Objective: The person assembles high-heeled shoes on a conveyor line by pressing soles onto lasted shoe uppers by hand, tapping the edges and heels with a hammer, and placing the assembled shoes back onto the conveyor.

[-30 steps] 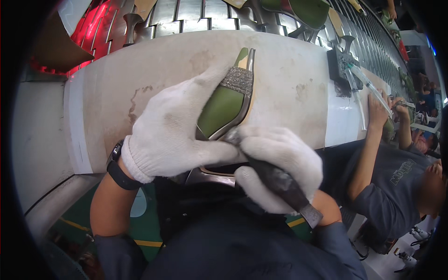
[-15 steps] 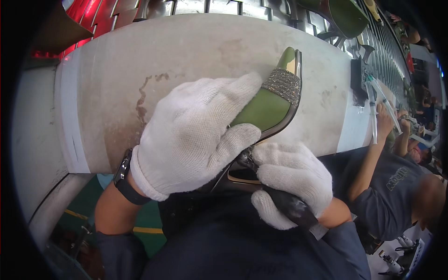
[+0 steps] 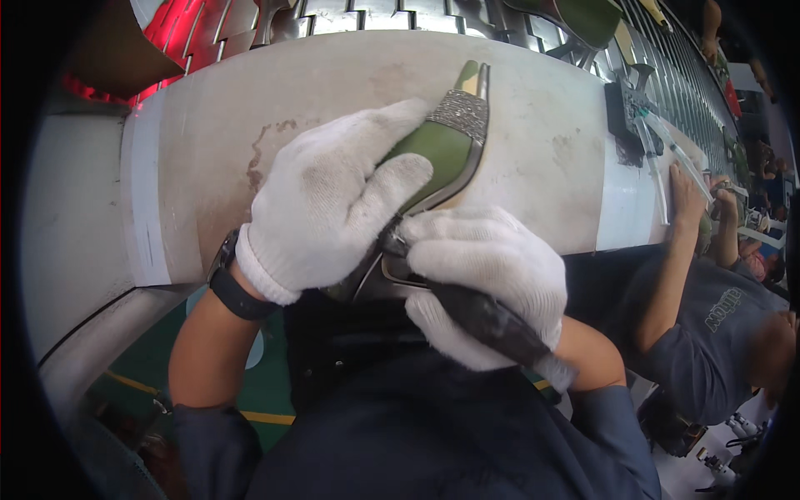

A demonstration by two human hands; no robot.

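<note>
Pale, stained worktop point(image 3: 542, 175) spans my feed, and from the left I see the gloved left hand point(image 3: 325, 196) curved, partly closed, around the green shoe point(image 3: 443, 154) at the near edge. Glittery trim point(image 3: 461, 113) already lies across the shoe, while to the right the gloved right hand point(image 3: 496, 258) grips a dark tool point(image 3: 487, 319), its fingers closed, beside the shoe's lower side. I judge that side unfinished; how much remains, I cannot tell.
</note>
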